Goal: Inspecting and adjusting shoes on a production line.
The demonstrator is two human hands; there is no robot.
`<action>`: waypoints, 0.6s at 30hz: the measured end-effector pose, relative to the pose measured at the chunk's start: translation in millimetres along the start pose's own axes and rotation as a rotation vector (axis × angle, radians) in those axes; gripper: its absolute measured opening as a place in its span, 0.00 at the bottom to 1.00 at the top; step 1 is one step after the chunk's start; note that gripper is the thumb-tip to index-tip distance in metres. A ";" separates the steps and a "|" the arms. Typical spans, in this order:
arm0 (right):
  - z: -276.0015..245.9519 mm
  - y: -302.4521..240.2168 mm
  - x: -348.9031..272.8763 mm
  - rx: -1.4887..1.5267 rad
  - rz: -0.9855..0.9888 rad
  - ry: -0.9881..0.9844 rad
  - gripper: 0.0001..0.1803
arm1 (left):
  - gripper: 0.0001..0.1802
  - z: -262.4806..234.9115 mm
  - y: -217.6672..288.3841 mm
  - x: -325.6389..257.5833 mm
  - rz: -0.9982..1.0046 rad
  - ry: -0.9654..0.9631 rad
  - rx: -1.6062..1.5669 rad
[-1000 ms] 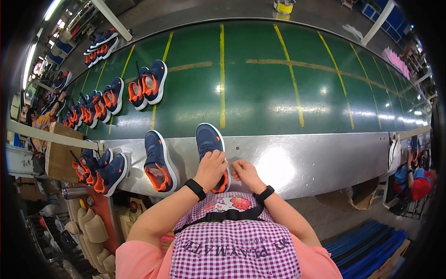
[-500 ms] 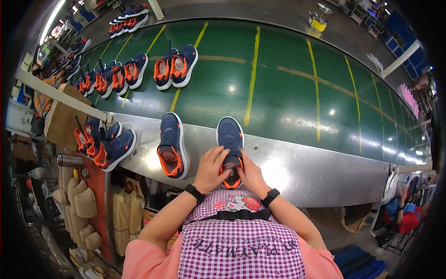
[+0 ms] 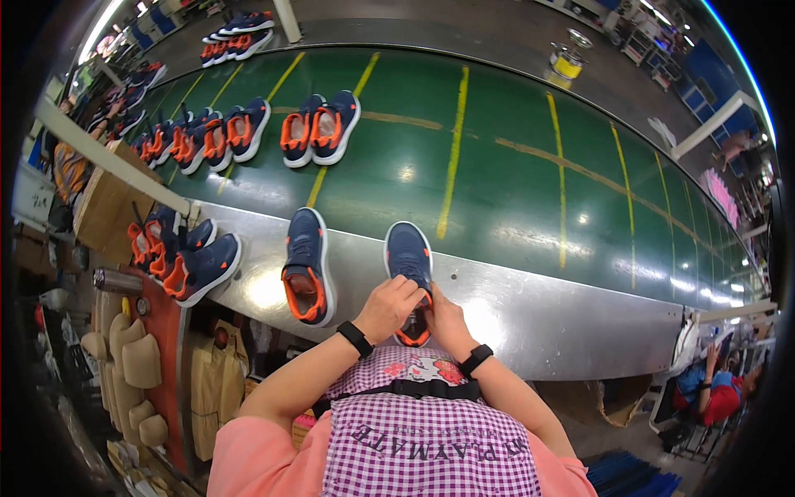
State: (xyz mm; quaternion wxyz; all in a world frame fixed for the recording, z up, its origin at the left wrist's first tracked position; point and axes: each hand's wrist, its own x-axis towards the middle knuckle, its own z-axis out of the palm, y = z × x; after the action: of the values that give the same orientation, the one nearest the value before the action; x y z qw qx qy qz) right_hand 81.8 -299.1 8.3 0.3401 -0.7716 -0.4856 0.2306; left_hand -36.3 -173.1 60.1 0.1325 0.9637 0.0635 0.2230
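Observation:
A navy sneaker (image 3: 407, 248) with an orange lining and white sole lies on the metal ledge before me, its toe toward the conveyor. My left hand (image 3: 389, 310) is closed, its fingers bunched over the strap and tongue area. Along the shoe's right side my right hand (image 3: 450, 321) grips the collar. The fingers partly cover the strap and the shoe's opening. To the left, a matching sneaker (image 3: 307, 257) rests apart on the ledge, its strap lying across the front and its opening toward me.
The green conveyor belt (image 3: 513, 199) with yellow lines runs beyond the metal ledge (image 3: 580, 327). A sneaker pair (image 3: 335, 128) and several more stand on its left part. More sneakers (image 3: 204, 267) sit at the ledge's left end, by beige shoe lasts (image 3: 141, 361). Another person (image 3: 714, 385) is at far right.
My left hand has shifted from the shoe's left side up over its strap, and its fingers have bunched together. My right hand stays at the right side. The view has tilted slightly.

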 end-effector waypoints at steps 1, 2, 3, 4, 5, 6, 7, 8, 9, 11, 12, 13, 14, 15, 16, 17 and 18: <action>2.8 2.3 -1.1 0.008 -0.013 -0.011 0.28 | 0.14 -8.4 1.4 -4.4 -0.084 0.013 -0.057; 4.3 7.7 -3.1 -0.026 0.034 0.001 0.26 | 0.18 -17.4 3.3 -8.6 -0.169 0.027 -0.113; 4.9 9.7 -5.2 -0.060 0.080 0.013 0.23 | 0.23 -25.6 5.0 -14.5 -0.253 0.043 -0.169; 2.8 8.8 -5.6 -0.042 0.118 0.038 0.19 | 0.28 -25.6 -1.1 -31.9 -0.360 0.031 -0.186; 1.3 10.6 -7.0 -0.035 0.109 0.027 0.19 | 0.28 -28.3 -6.3 -51.2 -0.372 0.032 -0.177; -2.3 14.7 -10.1 -0.009 0.143 0.069 0.19 | 0.28 -33.2 -9.1 -67.1 -0.480 0.087 -0.084; -6.0 18.7 -11.2 0.017 0.175 0.111 0.18 | 0.27 -39.0 -12.2 -79.1 -0.586 0.144 0.010; -9.3 21.6 -11.7 -0.010 0.178 0.137 0.17 | 0.27 -44.2 -14.6 -89.2 -0.596 0.148 0.015; -16.4 23.5 -10.9 -0.014 0.171 0.128 0.17 | 0.26 -48.6 -15.3 -97.5 -0.643 0.144 0.137; -30.6 25.7 -8.6 -0.104 0.202 0.183 0.20 | 0.25 -51.6 -23.7 -117.7 -0.701 0.142 0.259; -36.6 29.8 -7.4 -0.133 0.176 0.197 0.21 | 0.22 -44.8 -33.4 -132.2 -0.707 -0.005 0.208; -42.4 35.9 -5.3 -0.174 0.172 0.172 0.21 | 0.19 -45.4 -36.1 -132.5 -0.706 -0.154 0.151; -50.1 40.9 -4.1 -0.163 0.207 0.090 0.22 | 0.14 -40.7 -35.4 -128.8 -0.654 -0.094 0.182; -55.7 41.5 -2.3 -0.150 0.245 0.010 0.23 | 0.12 -38.3 -31.4 -121.1 -0.658 -0.079 0.143; -60.4 40.6 -1.1 -0.159 0.244 0.006 0.23 | 0.14 -36.1 -21.5 -107.5 -0.677 -0.110 0.095; -64.6 39.5 0.0 -0.176 0.254 -0.048 0.23 | 0.17 -30.6 -11.4 -93.9 -0.695 -0.142 0.045; -67.0 37.6 -0.4 -0.191 0.262 -0.101 0.22 | 0.18 -20.7 -2.7 -85.4 -0.681 -0.190 0.002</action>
State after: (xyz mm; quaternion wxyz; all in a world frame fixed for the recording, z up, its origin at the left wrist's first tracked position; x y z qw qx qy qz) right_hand 149.9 -330.8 24.6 0.2071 -0.8446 -0.4171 0.2642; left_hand -122.0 -181.3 41.9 0.2036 0.9039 0.3687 0.0751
